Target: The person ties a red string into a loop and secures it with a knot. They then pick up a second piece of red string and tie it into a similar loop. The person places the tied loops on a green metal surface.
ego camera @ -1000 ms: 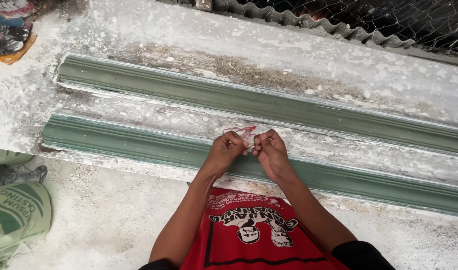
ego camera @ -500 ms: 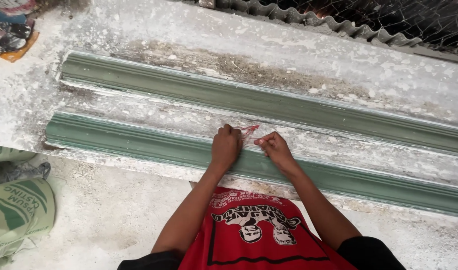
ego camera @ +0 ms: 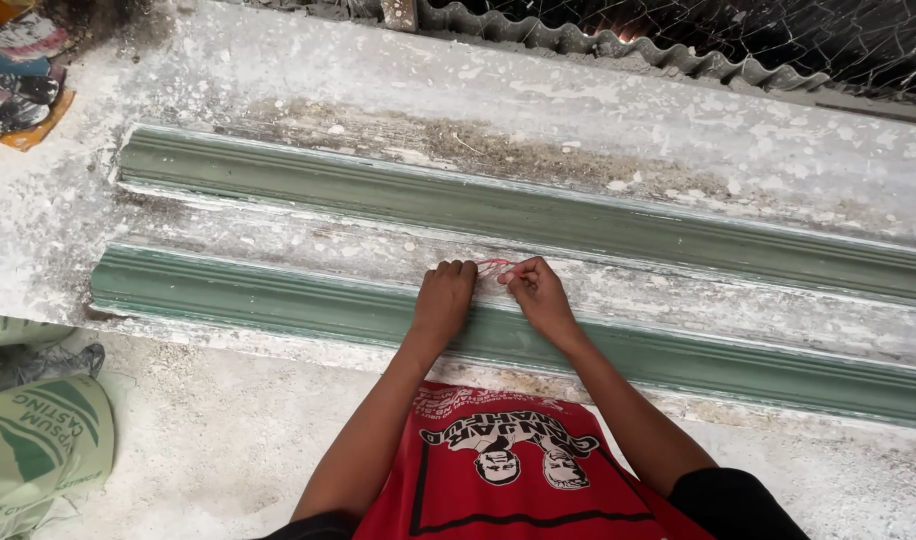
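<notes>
Green moulded strips lay side by side on a desk [ego camera: 278,80] crusted with white plaster dust, seen from the head camera looking down. Both bare arms reached forward over a red printed shirt [ego camera: 508,480]. The left hand [ego camera: 445,295] was curled into a loose fist, knuckles pressed on the pale band between the near green mould [ego camera: 228,295] and the far green mould [ego camera: 378,195]. The right hand [ego camera: 536,292] lay just beside it, fingertips pinched narrowly on a thin red thread [ego camera: 496,266] that ran between the two hands, touching the dusty surface. Judging from this, the step in hand seemed to be stretching or setting the thread along the band; a next move would call for keeping it taut and flat. A green-printed sack [ego camera: 38,450] sat at lower left, corrugated sheet [ego camera: 598,45] beyond.
</notes>
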